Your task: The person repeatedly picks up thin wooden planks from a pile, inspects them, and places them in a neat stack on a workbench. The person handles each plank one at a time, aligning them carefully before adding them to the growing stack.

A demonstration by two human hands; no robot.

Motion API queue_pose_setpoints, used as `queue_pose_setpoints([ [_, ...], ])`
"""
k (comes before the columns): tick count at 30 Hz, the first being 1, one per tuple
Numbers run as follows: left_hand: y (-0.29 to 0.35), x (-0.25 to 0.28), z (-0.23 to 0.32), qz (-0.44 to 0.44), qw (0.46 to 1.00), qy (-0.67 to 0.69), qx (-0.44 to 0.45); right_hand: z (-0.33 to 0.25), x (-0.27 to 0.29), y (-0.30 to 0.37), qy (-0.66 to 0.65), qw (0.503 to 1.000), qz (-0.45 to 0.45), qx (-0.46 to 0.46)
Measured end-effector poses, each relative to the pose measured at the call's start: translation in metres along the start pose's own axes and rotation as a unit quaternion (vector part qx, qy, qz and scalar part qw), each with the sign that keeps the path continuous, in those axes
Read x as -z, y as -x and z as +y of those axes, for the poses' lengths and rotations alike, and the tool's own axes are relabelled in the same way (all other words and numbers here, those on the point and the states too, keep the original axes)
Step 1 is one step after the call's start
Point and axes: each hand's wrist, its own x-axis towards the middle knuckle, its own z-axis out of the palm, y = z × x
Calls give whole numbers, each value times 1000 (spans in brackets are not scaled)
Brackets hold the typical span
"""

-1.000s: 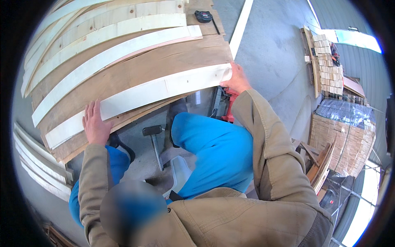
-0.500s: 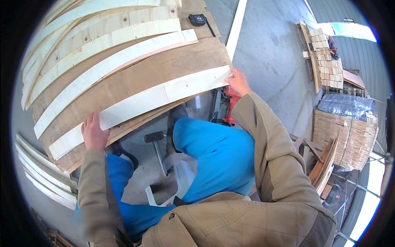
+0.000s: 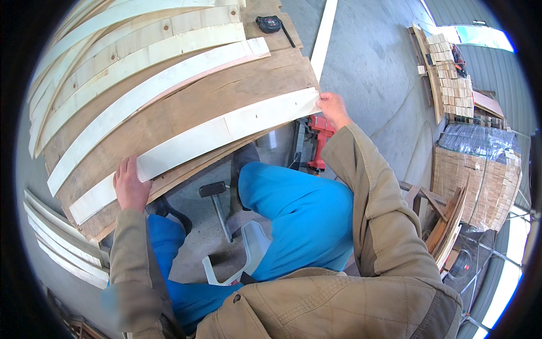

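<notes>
I've R hand [image 3: 334, 109] fingers pinching end of white plank [image 3: 226, 127]; L hand [image 3: 133, 185] fingers atop, can't tell if clamped. Plank's laid along worktop [image 3: 243, 76] edge, not released yet.

Smooth, matt pale wood strip [image 3: 240, 125], rougher brown wood board [image 3: 237, 85], glossy plastic wrap [image 3: 479, 141], matt cloth trousers [image 3: 305, 206].

Near strip [image 3: 240, 125] on worktop [image 3: 254, 77] front | tape measure [image 3: 269, 24] far right on worktop | mallet [image 3: 213, 189] left of nail gun [image 3: 320, 139]
</notes>
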Motion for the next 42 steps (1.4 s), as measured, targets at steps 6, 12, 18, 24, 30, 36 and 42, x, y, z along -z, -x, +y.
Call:
queue_pose_setpoints([
  [6, -2, -1, 0, 1, 1000, -1, -4, -5, 10, 0, 80, 996, 9, -31],
  [12, 0, 0, 0, 8, 1000, -8, -8, 1, 18, -9, 252, 965, -29, -59],
  [18, -3, -1, -3, 14, 1000, -1, -10, 2, 28, 6, 360, 933, -4, -20],
  [24, -1, -3, -3, 22, 1000, -1, -8, -26, 12, 0, 221, 973, 4, 63],
  [30, 2, 2, -1, 22, 1000, -6, -4, -19, 1, 0, 26, 999, -22, -30],
  [36, 0, 4, -2, 28, 1000, 6, 9, -19, -1, -4, -60, 995, -71, -23],
  [42, -2, 6, -2, 11, 1000, -19, 7, -28, -3, 3, -38, 998, -42, -20],
])
